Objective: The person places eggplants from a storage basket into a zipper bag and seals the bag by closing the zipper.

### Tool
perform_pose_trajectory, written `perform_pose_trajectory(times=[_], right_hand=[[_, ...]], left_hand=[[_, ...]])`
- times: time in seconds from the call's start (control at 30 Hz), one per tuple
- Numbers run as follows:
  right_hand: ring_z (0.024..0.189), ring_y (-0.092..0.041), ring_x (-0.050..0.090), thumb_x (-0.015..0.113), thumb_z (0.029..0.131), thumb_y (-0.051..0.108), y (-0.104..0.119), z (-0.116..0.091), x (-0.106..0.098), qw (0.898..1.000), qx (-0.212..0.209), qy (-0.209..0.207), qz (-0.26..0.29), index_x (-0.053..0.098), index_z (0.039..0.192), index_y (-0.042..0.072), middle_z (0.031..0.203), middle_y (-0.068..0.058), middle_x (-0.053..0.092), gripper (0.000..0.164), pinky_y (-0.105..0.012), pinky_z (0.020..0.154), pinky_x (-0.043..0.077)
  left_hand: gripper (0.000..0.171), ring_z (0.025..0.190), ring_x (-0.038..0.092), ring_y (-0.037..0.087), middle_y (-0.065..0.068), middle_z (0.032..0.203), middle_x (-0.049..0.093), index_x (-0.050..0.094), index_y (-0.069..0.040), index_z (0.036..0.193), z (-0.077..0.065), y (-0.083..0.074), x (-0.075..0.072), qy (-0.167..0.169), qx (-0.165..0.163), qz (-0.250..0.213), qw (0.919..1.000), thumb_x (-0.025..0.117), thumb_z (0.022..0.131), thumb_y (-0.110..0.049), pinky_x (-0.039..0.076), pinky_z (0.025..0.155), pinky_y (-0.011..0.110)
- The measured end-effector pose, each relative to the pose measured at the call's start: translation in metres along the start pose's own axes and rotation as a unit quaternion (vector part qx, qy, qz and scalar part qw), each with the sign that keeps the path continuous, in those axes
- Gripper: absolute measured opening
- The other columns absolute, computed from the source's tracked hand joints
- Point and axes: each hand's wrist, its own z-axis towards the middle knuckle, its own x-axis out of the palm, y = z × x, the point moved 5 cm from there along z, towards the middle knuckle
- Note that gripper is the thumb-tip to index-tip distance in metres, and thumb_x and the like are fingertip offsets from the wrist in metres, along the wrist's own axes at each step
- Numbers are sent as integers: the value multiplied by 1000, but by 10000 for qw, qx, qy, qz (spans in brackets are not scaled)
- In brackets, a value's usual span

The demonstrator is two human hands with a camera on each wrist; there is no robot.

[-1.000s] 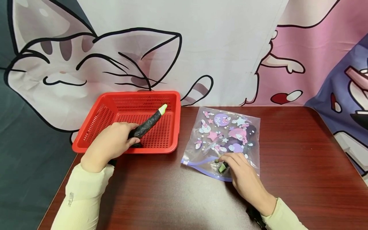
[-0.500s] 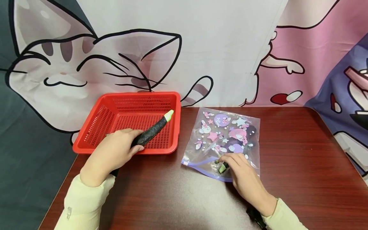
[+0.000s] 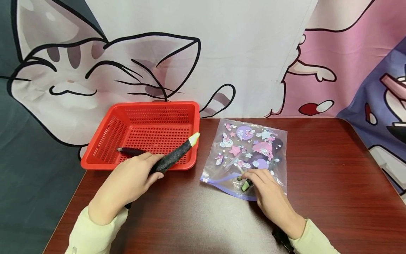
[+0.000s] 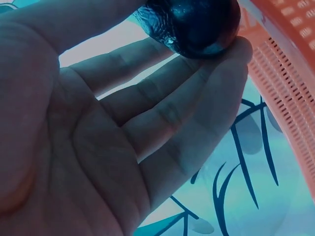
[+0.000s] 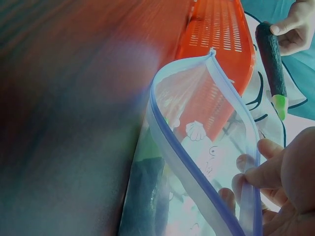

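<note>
My left hand (image 3: 127, 187) grips a dark green zucchini (image 3: 174, 155) with a light green stem end, held over the front right of the red basket (image 3: 83, 164). In the left wrist view, thumb and fingertips close round its rounded dark end (image 4: 206, 24). My right hand (image 3: 272, 201) pinches the upper lip of a clear printed zipper bag (image 3: 214, 158); the right wrist view shows its purple-edged mouth (image 5: 172, 147) parted. Inside the bag lies another dark vegetable with a light green end (image 3: 245, 185), partly hidden by my right hand.
A slim dark purple vegetable (image 3: 130, 151), looking like an eggplant, lies in the basket, partly behind my left hand. The bag lies flat on the brown table (image 3: 190, 218), right of the basket. A printed cloth (image 3: 253, 70) hangs along the table's back edge.
My left hand has moved right and toward me with the zucchini, up out of the basket. The purple vegetable has come into sight behind it. My right hand and the bag stay put.
</note>
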Motion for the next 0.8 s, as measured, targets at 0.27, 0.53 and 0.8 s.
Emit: perform_pose_trajectory(times=[0.27,0.53,0.8], right_hand=[[103,-21,55,37,99,4,0,-1,0,10000,27,12,-10,66,114,7,117,-3,64,32,-28,92,42],[104,-22,55,41,96,1,0,0,0,10000,24,12,-8,66,113,6,118,-3,63,31,-29,93,41],[105,-23,55,44,93,-4,0,0,0,10000,37,54,-8,66,114,6,118,-4,63,32,-30,93,41]], left_hand=[[48,83,65,19,5,101,68,66,-4,125,-10,-10,8,-14,218,17,9998,82,84,-25,54,73,44],[48,94,69,23,7,111,69,66,-3,125,-16,-22,19,119,485,-1,9988,80,86,-27,55,81,44],[46,87,66,16,3,102,69,67,-3,122,-18,-30,38,304,597,-66,9977,81,85,-27,55,75,39]])
